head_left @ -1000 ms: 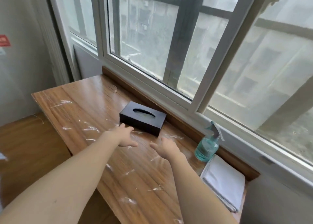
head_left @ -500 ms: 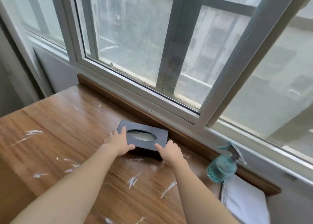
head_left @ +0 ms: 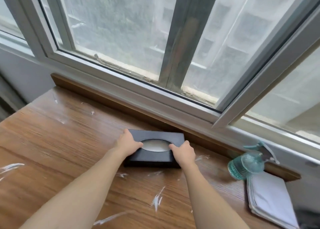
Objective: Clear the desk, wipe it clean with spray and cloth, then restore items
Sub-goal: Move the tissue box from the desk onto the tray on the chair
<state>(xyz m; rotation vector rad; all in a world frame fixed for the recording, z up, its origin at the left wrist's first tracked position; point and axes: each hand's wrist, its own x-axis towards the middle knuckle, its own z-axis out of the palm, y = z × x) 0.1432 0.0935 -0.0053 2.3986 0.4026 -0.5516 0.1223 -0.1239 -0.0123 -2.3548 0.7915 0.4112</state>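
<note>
A black tissue box [head_left: 156, 137] with an oval opening lies on the wooden desk [head_left: 60, 142] near the window sill. My left hand [head_left: 127, 144] grips its left end, thumb at the oval's edge. My right hand [head_left: 183, 151] grips its right end, fingers curled over the side. A teal spray bottle [head_left: 245, 164] stands at the right by the sill. A folded white cloth [head_left: 270, 197] lies just in front of the bottle. White smears streak the desk top.
A wooden ledge [head_left: 107, 97] and the white window frame [head_left: 155, 91] run along the back of the desk. The desk's right end stops beside the cloth. A grey wall [head_left: 22, 72] stands at the left.
Both hands went from hovering before the box to closing on its two ends. The view has moved closer and looks more steeply down.
</note>
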